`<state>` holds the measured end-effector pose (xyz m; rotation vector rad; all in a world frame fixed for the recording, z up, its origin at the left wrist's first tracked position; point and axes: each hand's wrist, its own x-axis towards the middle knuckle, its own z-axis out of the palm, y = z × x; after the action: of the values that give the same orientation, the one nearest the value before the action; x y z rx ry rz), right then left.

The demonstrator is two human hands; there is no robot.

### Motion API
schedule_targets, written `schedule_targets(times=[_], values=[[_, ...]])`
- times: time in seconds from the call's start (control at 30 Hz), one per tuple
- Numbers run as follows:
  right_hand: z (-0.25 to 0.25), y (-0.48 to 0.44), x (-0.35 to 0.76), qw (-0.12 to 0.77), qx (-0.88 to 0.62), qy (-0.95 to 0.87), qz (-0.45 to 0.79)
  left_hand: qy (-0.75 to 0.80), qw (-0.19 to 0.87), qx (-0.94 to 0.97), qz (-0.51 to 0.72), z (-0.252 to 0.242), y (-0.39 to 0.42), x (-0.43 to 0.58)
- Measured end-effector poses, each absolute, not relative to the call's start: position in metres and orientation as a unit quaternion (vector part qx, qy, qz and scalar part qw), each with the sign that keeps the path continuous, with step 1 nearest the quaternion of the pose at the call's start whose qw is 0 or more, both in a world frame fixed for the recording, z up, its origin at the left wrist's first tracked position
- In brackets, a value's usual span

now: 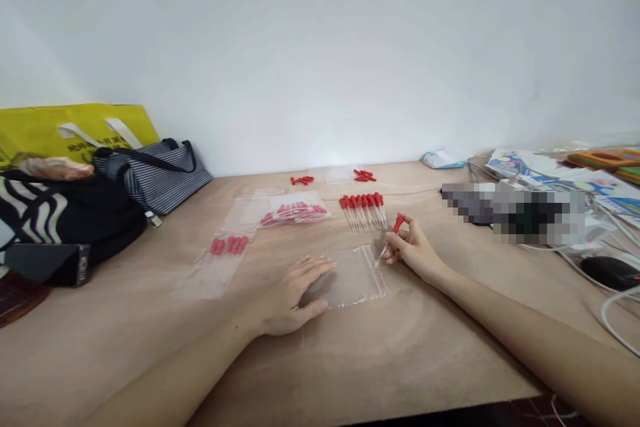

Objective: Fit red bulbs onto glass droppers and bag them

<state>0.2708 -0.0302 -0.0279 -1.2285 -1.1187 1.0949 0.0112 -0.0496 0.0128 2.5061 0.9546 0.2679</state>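
Note:
A clear zip bag (pixel 350 277) lies flat on the wooden table, its zip edge to the right. My left hand (pixel 300 293) rests open on the bag's left end, fingers stretched out. In my right hand (pixel 407 247) is a dropper (pixel 398 224) with a red rubber bulb; its clear tip points down at the bag's zip edge. Whether the tip is inside the bag I cannot tell. Just beyond, a row of several red-bulbed droppers (pixel 363 207) lies side by side. More droppers in clear bags (pixel 295 210) are piled to the left, with another bag of red bulbs (pixel 230 245) nearer me.
Loose red bulbs (pixel 302 180) and more red bulbs (pixel 365 175) lie near the wall. A striped bag (pixel 155 173), a black bag (pixel 100 217) and a phone (pixel 47 263) are at the left. Cables, papers (pixel 530 167) and a black mouse (pixel 610 272) occupy the right.

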Motion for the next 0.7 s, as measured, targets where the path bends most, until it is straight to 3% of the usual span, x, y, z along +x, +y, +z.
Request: schedule_targets(times=[0.27,0.53,0.7], values=[[-0.028,-0.038,0.261,0.542,-0.477,-0.449,0.526,0.360,0.235,0.896,0.109,0.009,-0.049,0.013],[-0.022,-0.035,0.286,0.398,-0.449,-0.618,0.509,0.384,0.240,0.884,0.116,0.007,-0.047,0.013],[-0.019,-0.039,0.282,0.367,-0.431,-0.657,0.498,0.384,0.234,0.886,0.115,0.006,-0.046,0.014]])
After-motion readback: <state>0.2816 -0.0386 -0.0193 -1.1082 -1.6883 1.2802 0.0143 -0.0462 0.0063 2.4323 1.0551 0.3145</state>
